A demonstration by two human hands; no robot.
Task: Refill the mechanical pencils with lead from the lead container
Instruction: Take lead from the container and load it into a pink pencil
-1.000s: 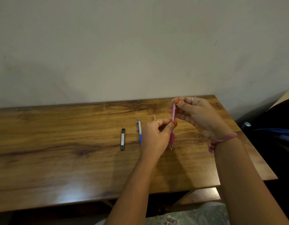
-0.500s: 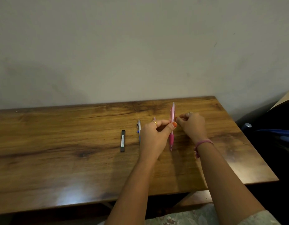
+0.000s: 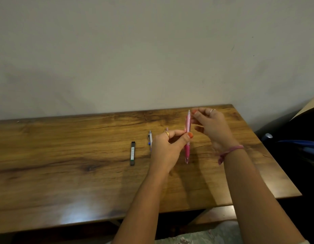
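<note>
Near the tabletop's (image 3: 64, 155) far right corner, your left hand (image 3: 167, 148) pinches the pink pencil (image 3: 188, 136) upright; your right hand (image 3: 211, 124), back up from the surface, curls at its cap end, perhaps holding something. The lead container (image 3: 132, 153) lies untouched mid-tabletop.

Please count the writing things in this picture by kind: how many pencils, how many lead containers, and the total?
Mechanical pencils: 3, namely the pink pencil held upright by the left hand, the blue and white pencil on the table, and a pinkish pencil end behind the left hand.
Lead container: 1.
Total: 4.
</note>
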